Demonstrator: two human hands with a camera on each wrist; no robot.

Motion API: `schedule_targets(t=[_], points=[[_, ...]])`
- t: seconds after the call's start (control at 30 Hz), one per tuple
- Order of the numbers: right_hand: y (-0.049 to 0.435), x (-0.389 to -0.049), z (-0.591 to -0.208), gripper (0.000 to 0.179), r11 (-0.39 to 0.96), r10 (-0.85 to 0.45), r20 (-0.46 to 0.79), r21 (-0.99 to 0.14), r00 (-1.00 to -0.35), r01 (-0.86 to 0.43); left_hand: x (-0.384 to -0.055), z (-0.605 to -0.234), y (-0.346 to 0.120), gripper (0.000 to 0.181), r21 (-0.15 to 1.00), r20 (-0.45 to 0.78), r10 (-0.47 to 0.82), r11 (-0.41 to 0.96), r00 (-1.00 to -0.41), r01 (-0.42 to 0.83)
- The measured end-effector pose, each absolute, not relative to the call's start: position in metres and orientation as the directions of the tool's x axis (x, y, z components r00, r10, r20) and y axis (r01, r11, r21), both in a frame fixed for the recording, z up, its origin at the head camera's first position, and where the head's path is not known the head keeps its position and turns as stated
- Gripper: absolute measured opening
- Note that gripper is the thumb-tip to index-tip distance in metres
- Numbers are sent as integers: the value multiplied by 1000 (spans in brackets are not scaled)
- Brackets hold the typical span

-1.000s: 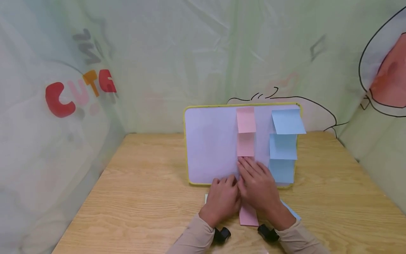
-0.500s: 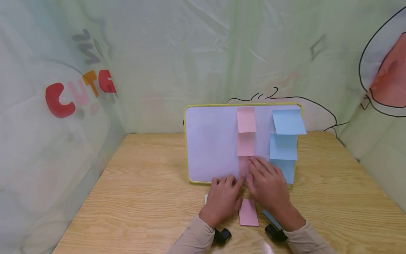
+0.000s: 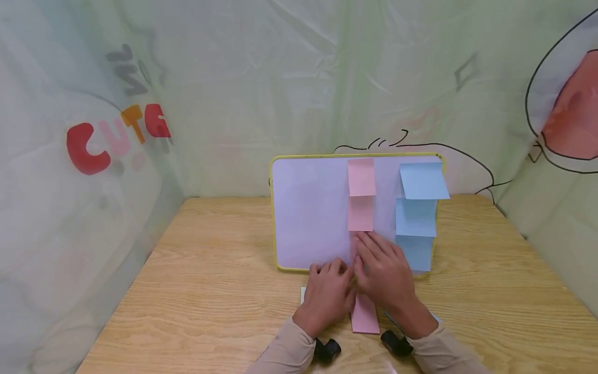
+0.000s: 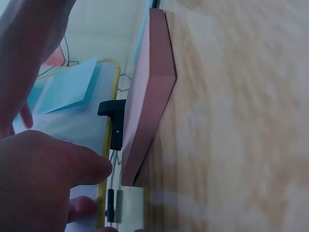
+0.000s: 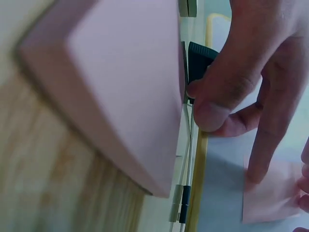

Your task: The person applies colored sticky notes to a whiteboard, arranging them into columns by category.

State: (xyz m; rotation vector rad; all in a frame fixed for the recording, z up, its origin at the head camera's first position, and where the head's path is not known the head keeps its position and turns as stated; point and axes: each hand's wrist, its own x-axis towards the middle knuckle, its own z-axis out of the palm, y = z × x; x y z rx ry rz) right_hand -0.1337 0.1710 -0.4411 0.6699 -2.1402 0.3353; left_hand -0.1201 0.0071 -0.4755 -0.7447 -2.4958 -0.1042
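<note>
A yellow-framed whiteboard (image 3: 310, 208) stands upright on the table. Its pink sticky notes (image 3: 361, 177) form a column, with the lowest pink note (image 5: 270, 198) mostly covered by fingers in the head view. My right hand (image 3: 385, 270) lays its straight fingers together over that note. My left hand (image 3: 327, 291) rests at the board's lower edge, its index finger touching the note in the right wrist view. The left thumb (image 4: 96, 166) is beside the bottom frame, other fingers bent against the board. A thick pink sticky-note pad (image 3: 365, 314) lies between the wrists.
Several blue sticky notes (image 3: 424, 181) hang down the board's right side, the top one tilting outward. A blue pad lies partly hidden beneath my right wrist, and a pale pad (image 3: 302, 294) shows behind the left hand. A black clip-like piece (image 4: 115, 121) is at the board's lower frame.
My right hand moved right across the lowest pink note, then back left over it. My left hand stays nearly in place at the board's lower edge.
</note>
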Motion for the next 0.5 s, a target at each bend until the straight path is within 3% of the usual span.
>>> schedule_targets(t=[0.3,0.5], points=[[172,-137,-445,44,792,-380,802,24,-460,-610,-119,-476,8,41,-73,530,476,850,-702,521],[173,-137,-446,47,787,-401,775,19,-488,-617,-118,-474,9,32,-56,533,469,850,-704,524]])
